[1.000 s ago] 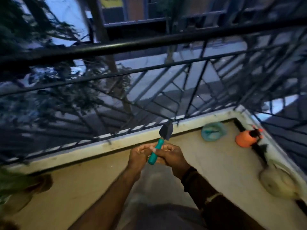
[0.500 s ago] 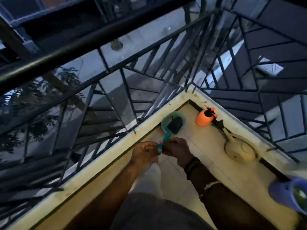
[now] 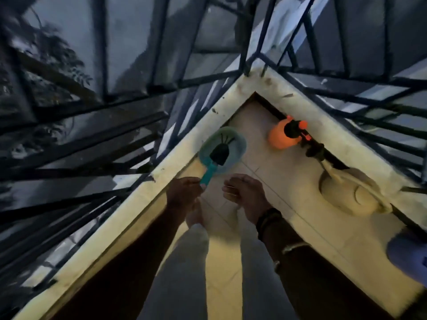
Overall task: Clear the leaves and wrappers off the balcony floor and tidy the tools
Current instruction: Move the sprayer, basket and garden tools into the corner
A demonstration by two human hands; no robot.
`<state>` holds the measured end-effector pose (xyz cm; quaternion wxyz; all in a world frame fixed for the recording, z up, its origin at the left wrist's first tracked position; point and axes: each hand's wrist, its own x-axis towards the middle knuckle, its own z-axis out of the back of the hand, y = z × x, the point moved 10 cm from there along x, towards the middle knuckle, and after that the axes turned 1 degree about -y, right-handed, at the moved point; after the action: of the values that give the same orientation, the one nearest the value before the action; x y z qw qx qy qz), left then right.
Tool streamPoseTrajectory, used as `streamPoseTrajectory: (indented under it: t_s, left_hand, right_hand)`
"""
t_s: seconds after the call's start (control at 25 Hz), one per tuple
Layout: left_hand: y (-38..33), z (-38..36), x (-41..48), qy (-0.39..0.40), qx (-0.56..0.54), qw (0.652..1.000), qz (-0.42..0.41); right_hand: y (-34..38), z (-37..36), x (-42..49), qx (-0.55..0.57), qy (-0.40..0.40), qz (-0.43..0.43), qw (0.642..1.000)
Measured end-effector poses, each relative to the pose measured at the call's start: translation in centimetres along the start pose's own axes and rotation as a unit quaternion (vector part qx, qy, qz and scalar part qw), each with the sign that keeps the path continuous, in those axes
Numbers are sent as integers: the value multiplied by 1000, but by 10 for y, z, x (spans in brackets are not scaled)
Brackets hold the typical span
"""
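A small trowel (image 3: 213, 163) with a teal handle and a dark blade points into a pale green basin (image 3: 238, 144) on the balcony floor by the left kerb. A dark rake-like tool lies inside the basin. My left hand (image 3: 184, 192) pinches the end of the teal handle. My right hand (image 3: 245, 192) hangs just right of it, fingers curled, holding nothing, a dark band on its wrist.
An orange spray bottle (image 3: 280, 137) stands in the corner by the right kerb. A cream watering can (image 3: 349, 192) sits beside it, a lilac pot (image 3: 406, 252) at the right edge. Black iron railings (image 3: 245, 54) top the cream kerb (image 3: 233, 100). My legs stand on the tiled floor.
My right hand has let go of the trowel and moved right. The left hand alone holds the handle, with the blade lowered into the basin. The camera has tilted down towards the corner.
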<state>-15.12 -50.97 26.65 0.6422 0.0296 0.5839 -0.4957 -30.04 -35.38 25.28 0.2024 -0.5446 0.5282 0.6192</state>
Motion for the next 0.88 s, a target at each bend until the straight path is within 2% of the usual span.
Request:
streamPoseTrajectory:
  t_s: [0.12,0.24,0.4,0.52,0.6,0.72,0.8,0.88]
  left_hand:
    - [33,-48,79,-54,29,996,59]
    - [57,-94,149,-83,20,994,71]
    - [83,-133,226,-74,7,993,95]
    - [97,-140,252,-80,-5,989,124]
    - [105,-128,236,-131,-32,977,169]
    - [99,-111,175,-147,-116,964,186]
    - [82,-99,114,-141,-228,947,176]
    - [54,-78,48,-144,-319,929,124]
  right_hand:
    - [-7,32,97,-1,-16,-35,999]
    - [-18,47,173,-10,-7,-60,998]
    - [-23,45,240,-19,39,-89,995]
    - [-21,51,264,-42,41,-88,994]
    - [-18,53,256,-54,34,-89,994]
    - [-8,42,209,-45,26,-95,994]
    - [3,28,156,-39,17,-91,995]
    - [13,9,90,-52,22,-75,996]
